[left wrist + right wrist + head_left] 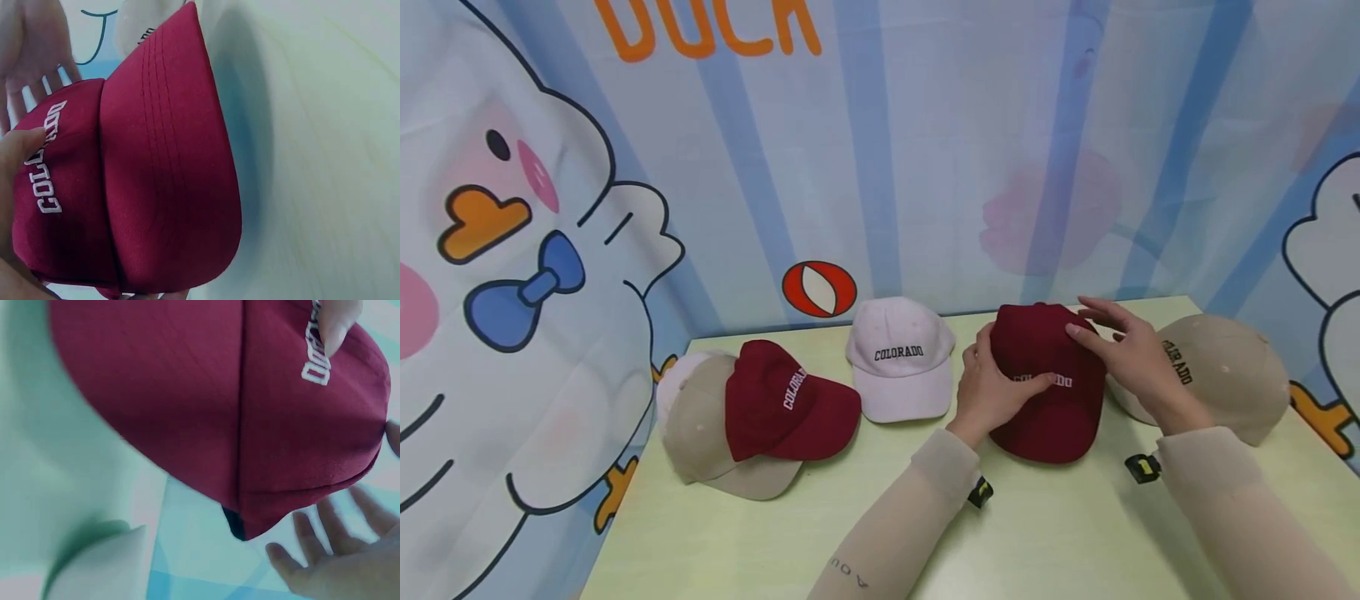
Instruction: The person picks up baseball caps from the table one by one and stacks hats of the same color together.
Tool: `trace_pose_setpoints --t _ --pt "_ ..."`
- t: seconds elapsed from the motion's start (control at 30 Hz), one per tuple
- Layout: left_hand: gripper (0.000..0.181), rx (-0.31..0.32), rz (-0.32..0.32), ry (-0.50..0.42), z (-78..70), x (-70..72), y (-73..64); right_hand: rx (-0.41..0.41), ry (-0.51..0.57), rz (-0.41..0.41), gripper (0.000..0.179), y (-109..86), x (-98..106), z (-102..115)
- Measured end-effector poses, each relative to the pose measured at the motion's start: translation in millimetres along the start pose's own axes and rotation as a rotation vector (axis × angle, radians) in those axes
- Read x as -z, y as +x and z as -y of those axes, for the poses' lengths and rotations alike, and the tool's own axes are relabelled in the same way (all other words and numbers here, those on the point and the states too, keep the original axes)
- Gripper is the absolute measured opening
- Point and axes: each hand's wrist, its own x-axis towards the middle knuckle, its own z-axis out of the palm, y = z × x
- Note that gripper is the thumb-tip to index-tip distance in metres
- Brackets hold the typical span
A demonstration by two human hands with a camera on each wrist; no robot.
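Observation:
A maroon baseball cap (1048,429) with white COLORADO lettering is held over the right part of the table, its brim toward me. My left hand (988,387) grips its left side, thumb across the front lettering and the other fingers round the far side and underneath. At the crown's right side is my right hand (1131,354), its thumb at the cap's top edge. In the right wrist view the fingers (340,540) of that hand are spread and loosely bent beside the cap. A beige cap (1232,379) lies just right of my right hand.
A white cap (901,392) sits at the table's back middle. To the left, another maroon cap (760,400) overlaps a beige cap (700,429), with a white cap (677,379) partly hidden behind. A printed cloth backdrop (925,167) rises behind the pale table (722,550).

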Motion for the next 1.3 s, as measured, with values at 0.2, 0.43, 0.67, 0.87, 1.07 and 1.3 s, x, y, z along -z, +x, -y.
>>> trace_pose_setpoints --t 0.2,0.43,0.67,0.87,1.07,1.3 --pt "0.113 0.047 -0.046 -0.007 4.6 2.5 6.2 -0.093 -0.025 0.004 0.088 -7.9 -13 -9" --pt "0.113 0.087 -0.096 -0.044 8.4 5.0 11.9 -0.121 -0.001 0.045 0.086 -16.2 -29 -16" --pt "0.114 0.137 -0.145 -0.079 6.3 7.0 14.9 -0.146 0.000 0.069 0.087 -21.4 -45 -24" --pt "0.115 0.150 -0.172 -0.093 8.8 8.0 16.4 -0.162 0.029 0.076 0.087 -17.9 -52 -24" --pt "0.117 0.149 -0.161 -0.093 13.2 7.5 19.2 -0.196 0.074 0.090 0.085 -8.1 -53 -29" --pt "0.113 0.125 -0.143 -0.055 16.5 3.9 19.3 -0.224 0.093 0.104 0.083 2.4 -54 -36"
